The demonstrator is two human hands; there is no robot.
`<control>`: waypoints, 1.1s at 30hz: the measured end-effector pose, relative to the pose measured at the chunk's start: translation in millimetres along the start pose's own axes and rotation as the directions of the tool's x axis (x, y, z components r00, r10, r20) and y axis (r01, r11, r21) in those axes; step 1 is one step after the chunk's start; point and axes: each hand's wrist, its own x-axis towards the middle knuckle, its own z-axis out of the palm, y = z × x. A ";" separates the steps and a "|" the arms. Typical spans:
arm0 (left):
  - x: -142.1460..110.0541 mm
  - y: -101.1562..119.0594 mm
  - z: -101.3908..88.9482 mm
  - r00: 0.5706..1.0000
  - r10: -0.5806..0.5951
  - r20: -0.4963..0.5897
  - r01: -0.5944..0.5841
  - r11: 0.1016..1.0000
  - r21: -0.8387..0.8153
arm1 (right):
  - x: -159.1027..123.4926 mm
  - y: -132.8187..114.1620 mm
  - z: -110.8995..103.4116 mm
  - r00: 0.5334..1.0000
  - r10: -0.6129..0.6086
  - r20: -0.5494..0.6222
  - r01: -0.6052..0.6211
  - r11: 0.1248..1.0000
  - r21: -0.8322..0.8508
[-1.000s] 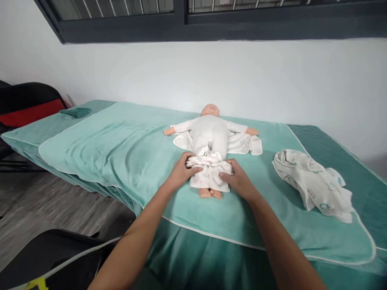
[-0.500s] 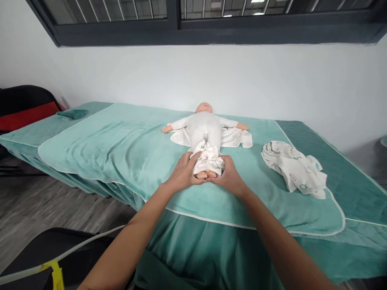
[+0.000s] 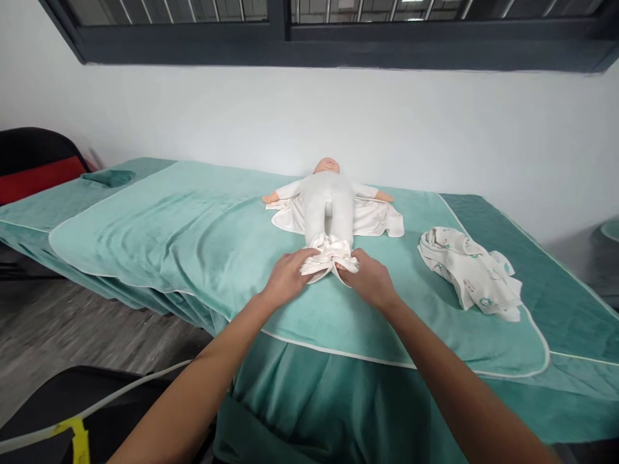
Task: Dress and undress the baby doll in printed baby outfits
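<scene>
Hands: left (image 3: pixel 291 276) and right (image 3: pixel 370 276), fingers clamped on bunched pants (image 3: pixel 329 256). Doll (image 3: pixel 329 193) lies on green blanket (image 3: pixel 217 225).

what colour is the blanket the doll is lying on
The blanket under the doll is light green with pale edging, clearest in the head view.

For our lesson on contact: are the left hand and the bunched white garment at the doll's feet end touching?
Touching: the head view shows the left hand gripping the garment's left edge.
</scene>
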 end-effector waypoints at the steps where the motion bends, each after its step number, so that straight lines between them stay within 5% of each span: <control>1: -0.6 5.2 -3.9 0.999 -0.040 0.017 0.040 0.999 0.012 | -1.6 -3.5 -2.7 1.000 0.005 0.024 -0.004 0.999 -0.042; 4: -1.2 23.1 -18.6 0.983 -0.168 0.078 0.166 0.986 0.029 | -5.4 -11.1 -11.6 0.993 -0.003 0.114 0.011 0.998 -0.068; 8: 0.2 42.2 -36.9 0.937 -0.289 0.195 0.298 0.954 -0.023 | -5.5 -14.7 -26.4 0.946 -0.063 0.318 0.033 0.994 0.100; 12: 1.1 48.8 -45.0 0.877 -0.367 0.310 0.440 0.872 -0.212 | -8.7 -18.1 -39.4 0.849 0.073 0.523 -0.255 0.924 0.286; 15: -0.6 49.6 -51.9 0.857 -0.342 0.386 0.481 0.800 -0.360 | -15.7 -22.8 -47.5 0.773 0.037 0.633 -0.359 0.848 0.390; 19: -4.3 51.3 -74.1 0.839 -0.071 0.540 0.362 0.813 -0.456 | -23.2 -28.9 -59.8 0.746 -0.108 0.657 -0.242 0.875 0.419; 24: 1.4 59.8 -108.4 0.760 0.123 0.638 0.313 0.791 -0.525 | -18.8 -37.0 -80.6 0.638 -0.400 0.658 -0.109 0.799 0.592; 30: 34.4 82.5 -155.0 0.733 0.237 0.638 0.321 0.706 -0.631 | 1.9 -77.4 -131.6 0.717 -0.474 0.511 0.069 0.778 0.625; 33: 53.8 101.6 -181.0 0.763 0.236 0.602 0.236 0.766 -0.598 | 10.6 -109.1 -166.8 0.694 -0.513 0.504 0.233 0.823 0.517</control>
